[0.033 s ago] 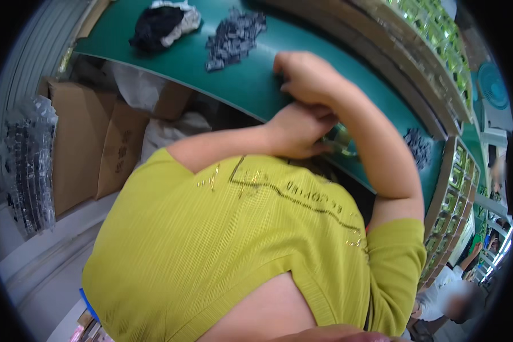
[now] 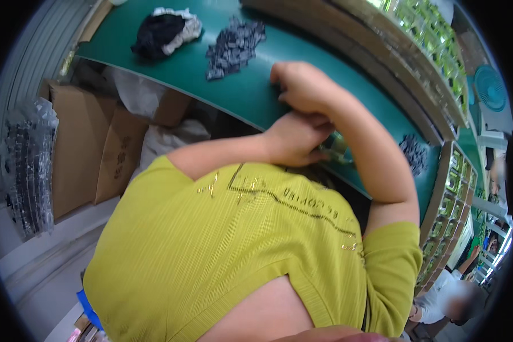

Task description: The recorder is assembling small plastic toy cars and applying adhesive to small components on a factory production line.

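Observation:
My left hand [image 2: 296, 138] is closed at the near edge of the green tabletop [image 2: 228, 97], its fingers curled around a clear yellow-green piece [image 2: 337, 147] that is partly hidden. Crossing just above it, my right hand [image 2: 303, 85] bends down over the table with curled fingers. Its fingertips are turned away, so anything they pinch is out of sight. Left of the right hand lies a loose pile of small dark grey pieces [image 2: 233, 48]. A second such pile [image 2: 414, 154] lies beyond my right forearm.
A black and white cloth bundle [image 2: 166, 33] lies at the table's far left. Trays of yellow-green clear parts [image 2: 447, 205] line the right and back. Cardboard boxes [image 2: 80, 142] and stacked plastic-wrapped strips [image 2: 31, 168] stand at left. Another person [image 2: 444, 296] sits at far right.
The whole view has shifted slightly, with the table and piles a little lower. Both hands keep nearly the same pose and place.

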Demonstrator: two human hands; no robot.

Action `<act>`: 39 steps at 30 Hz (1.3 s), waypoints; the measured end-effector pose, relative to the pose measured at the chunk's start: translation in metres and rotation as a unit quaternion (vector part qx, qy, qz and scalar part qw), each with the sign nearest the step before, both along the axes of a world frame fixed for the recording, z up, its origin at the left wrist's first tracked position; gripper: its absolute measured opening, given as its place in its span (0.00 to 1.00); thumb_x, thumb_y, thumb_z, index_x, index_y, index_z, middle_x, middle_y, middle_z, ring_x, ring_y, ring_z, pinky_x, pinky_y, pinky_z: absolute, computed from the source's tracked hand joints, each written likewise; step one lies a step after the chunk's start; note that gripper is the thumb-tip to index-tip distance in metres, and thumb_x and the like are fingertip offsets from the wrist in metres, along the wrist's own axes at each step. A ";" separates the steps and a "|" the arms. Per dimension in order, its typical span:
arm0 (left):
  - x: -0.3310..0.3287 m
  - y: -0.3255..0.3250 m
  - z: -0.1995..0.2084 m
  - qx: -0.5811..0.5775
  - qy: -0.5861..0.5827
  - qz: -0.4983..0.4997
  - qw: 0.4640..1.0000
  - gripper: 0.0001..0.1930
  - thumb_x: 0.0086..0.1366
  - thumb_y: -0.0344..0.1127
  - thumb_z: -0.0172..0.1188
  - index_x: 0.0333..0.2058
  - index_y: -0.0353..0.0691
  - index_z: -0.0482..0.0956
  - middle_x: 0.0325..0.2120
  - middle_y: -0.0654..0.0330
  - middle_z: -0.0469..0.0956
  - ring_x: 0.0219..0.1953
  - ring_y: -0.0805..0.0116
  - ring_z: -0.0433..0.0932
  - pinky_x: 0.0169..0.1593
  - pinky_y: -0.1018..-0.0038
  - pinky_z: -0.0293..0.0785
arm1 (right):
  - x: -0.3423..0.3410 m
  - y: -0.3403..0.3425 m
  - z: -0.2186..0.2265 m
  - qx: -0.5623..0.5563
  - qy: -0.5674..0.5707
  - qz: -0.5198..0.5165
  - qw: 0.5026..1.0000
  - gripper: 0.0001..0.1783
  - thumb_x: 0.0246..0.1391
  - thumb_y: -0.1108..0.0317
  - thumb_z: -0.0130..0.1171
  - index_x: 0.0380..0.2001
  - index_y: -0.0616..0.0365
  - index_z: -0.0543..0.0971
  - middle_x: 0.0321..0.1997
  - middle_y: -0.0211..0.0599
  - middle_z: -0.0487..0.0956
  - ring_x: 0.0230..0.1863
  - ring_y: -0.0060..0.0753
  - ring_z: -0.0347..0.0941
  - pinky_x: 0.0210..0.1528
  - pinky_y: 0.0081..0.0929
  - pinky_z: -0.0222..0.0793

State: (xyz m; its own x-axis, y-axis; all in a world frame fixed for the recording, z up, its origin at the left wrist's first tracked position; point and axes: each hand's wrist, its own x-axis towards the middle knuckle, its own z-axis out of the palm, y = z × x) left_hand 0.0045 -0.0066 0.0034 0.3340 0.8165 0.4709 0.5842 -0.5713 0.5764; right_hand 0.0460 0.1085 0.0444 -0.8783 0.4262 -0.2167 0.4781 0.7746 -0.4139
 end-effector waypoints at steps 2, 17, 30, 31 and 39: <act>-0.001 0.000 -0.001 0.004 0.006 -0.005 1.000 0.30 0.43 0.40 0.67 0.45 0.33 0.72 0.45 0.50 0.70 0.50 0.51 0.68 0.54 0.58 0.65 | 0.001 0.001 -0.002 -0.010 0.016 0.001 1.000 0.18 0.42 0.74 0.62 0.41 0.58 0.77 0.35 0.49 0.79 0.39 0.48 0.76 0.40 0.36 0.71; -0.012 0.017 0.001 0.040 0.022 0.035 0.998 0.25 0.42 0.34 0.66 0.42 0.38 0.73 0.38 0.55 0.74 0.44 0.54 0.71 0.49 0.62 0.66 | 0.152 -0.036 0.033 -0.246 0.372 -0.327 0.833 0.05 0.50 0.78 0.59 0.33 0.67 0.78 0.31 0.36 0.80 0.32 0.22 0.77 0.36 0.16 0.73; -0.001 0.016 -0.004 0.086 0.019 0.040 0.995 0.28 0.39 0.29 0.68 0.45 0.41 0.74 0.41 0.57 0.75 0.44 0.55 0.72 0.48 0.65 0.69 | 0.158 -0.076 -0.010 0.133 0.276 -0.176 0.936 0.05 0.41 0.75 0.64 0.26 0.58 0.80 0.25 0.36 0.76 0.26 0.37 0.73 0.28 0.28 0.69; 0.000 0.015 -0.004 0.086 0.017 0.042 0.995 0.28 0.39 0.29 0.68 0.45 0.41 0.74 0.41 0.57 0.75 0.44 0.55 0.72 0.48 0.65 0.69 | 0.157 -0.076 -0.010 0.147 0.259 -0.174 0.938 0.04 0.40 0.74 0.63 0.25 0.57 0.80 0.25 0.36 0.75 0.27 0.40 0.73 0.30 0.31 0.70; 0.000 0.013 -0.004 0.080 0.008 0.048 0.996 0.29 0.38 0.28 0.68 0.45 0.42 0.74 0.41 0.58 0.75 0.43 0.56 0.72 0.48 0.66 0.69 | 0.152 -0.068 -0.003 0.100 0.218 -0.139 0.961 0.03 0.43 0.73 0.59 0.25 0.56 0.80 0.25 0.36 0.75 0.30 0.42 0.74 0.32 0.34 0.69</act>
State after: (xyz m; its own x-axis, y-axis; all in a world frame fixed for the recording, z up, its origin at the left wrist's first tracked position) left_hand 0.0043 0.0067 -0.0007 0.2676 0.7596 0.5928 0.6488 -0.5969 0.4720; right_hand 0.1979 0.0404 0.0419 -0.7133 0.6519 0.2574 0.4921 0.7274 -0.4782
